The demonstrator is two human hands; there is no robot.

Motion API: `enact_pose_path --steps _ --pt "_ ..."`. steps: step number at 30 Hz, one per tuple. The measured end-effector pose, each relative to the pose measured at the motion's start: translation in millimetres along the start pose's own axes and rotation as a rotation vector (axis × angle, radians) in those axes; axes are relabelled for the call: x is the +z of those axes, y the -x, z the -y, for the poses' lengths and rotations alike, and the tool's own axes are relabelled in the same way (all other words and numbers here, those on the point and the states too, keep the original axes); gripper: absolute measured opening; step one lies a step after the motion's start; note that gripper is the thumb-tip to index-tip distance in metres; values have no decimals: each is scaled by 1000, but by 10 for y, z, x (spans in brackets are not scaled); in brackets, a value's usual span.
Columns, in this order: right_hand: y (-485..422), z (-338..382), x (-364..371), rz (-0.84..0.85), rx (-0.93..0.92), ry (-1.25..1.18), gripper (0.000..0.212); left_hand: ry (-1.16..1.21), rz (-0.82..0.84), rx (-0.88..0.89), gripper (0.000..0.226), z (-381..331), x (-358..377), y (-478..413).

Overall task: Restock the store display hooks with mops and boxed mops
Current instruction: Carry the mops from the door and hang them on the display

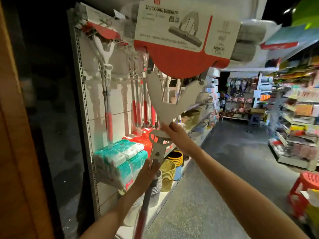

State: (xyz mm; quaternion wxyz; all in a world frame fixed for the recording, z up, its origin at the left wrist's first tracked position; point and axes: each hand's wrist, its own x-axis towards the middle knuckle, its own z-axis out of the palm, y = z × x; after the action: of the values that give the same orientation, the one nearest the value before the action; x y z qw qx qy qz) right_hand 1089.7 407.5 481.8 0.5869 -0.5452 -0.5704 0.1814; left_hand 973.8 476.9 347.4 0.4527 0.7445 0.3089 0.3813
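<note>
I hold a sponge mop with a grey Y-shaped yoke [165,95] raised in front of the white slotted display wall [93,54]. Its head, wrapped in a red-and-white printed card sleeve [181,31], sits high at the top of the view. My left hand [151,167] has its fingers curled round the shaft just below the metal wringer lever. My right hand [176,133] is higher, closed on the neck where the yoke narrows, though I cannot tell how fully the fingers wrap it.

I judge this to be the hanging step: the mop is lifted but not yet on a hook. Other red-handled mops [107,94] already hang to the left, and a bare metal prong [136,76] juts from the wall beside them, near the yoke.

The next move calls for steering the head toward a free prong, then lowering until it catches. I cannot see this mop's hanging point, so the alignment needs care. The neighbouring handles hang close, and a swing could knock them.
</note>
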Motion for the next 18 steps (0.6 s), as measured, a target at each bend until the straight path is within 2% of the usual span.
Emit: enact_pose_path --steps 2,7,10,12,14,18 --pt "-350 -117 -153 37 -27 -6 21 -36 -1 53 15 18 113 -394" --pt "-1384 -392 -498 123 -88 -18 39 203 -118 18 35 -94 380 -1339" --pt "-2001 -468 -639 124 -124 44 33 272 -281 6 40 -82 487 -1951" --pt "-2404 -510 -652 117 -135 70 40 236 -388 14 42 -98 475 -2301" --pt "-2798 -527 -652 166 -160 28 50 192 -488 17 44 -163 412 -2706" --pt "-3431 -729 -711 238 -260 -118 41 215 -636 8 45 -392 123 -3482"
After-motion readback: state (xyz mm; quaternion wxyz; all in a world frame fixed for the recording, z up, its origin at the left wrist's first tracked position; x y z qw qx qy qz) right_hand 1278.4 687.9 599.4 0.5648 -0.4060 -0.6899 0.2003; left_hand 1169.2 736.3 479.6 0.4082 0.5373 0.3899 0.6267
